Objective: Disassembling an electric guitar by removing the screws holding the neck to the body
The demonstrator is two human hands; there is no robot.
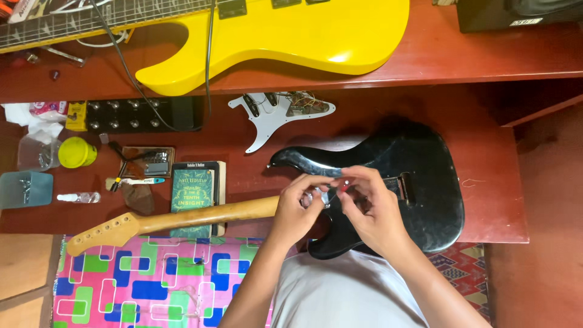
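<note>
Black guitar body [419, 182] lies flat beneath your fingers, steadying the work. Your left hand [297, 209] pinches a small metal part [320, 197] against it; your right hand [370, 209] pinches a thin tool beside, tip aimed there.

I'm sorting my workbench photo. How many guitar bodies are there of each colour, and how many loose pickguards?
Glossy yellow guitar body: 1
Glossy black guitar body, under both hands: 1
White pickguard with pickups: 1
Total: 3
</note>
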